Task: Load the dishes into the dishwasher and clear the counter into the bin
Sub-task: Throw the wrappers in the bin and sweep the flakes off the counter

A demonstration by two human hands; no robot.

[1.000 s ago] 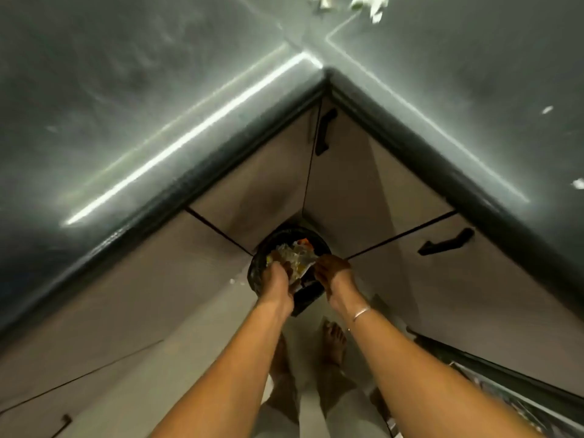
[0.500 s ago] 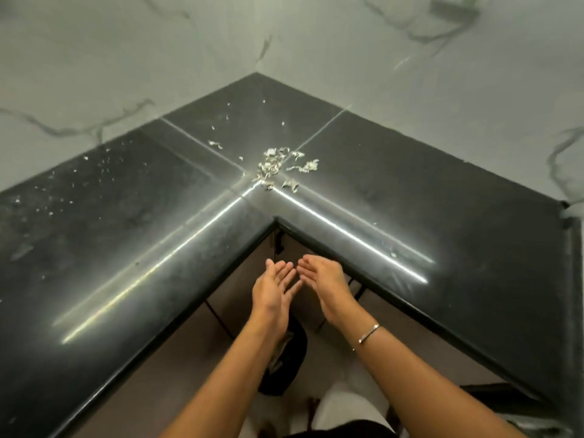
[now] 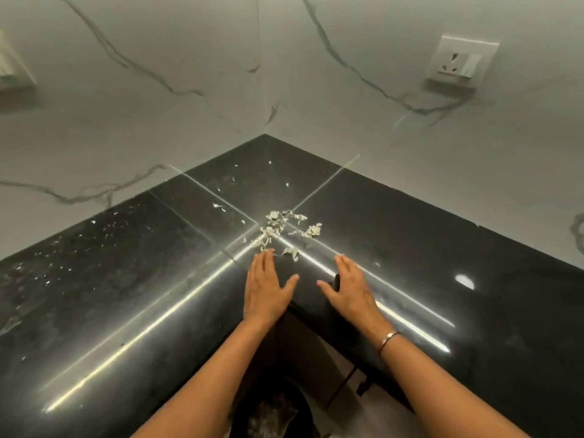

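Head view shows a black L-shaped tabletop [image 3: 126, 279], with pale flecks [image 3: 93, 221] strewn well to the left of the left hand [image 3: 267, 289]. That hand is spread flat, fingers straight and holding nothing. Its fingertips stop just short of the papery scraps [image 3: 284, 230], which lie ahead of and between both hands. The right hand [image 3: 350, 289] is equally flat and empty, with a bracelet [image 3: 389, 338] at its wrist. Below the hands, under the tabletop's inner corner, stands the dark bin [image 3: 275, 412]. A hasty sweep could send the light scraps past the bin's mouth to the floor, or leave the far flecks behind. Count: two hands, one main scrap cluster, flecks beyond counting, one bin, one bracelet.
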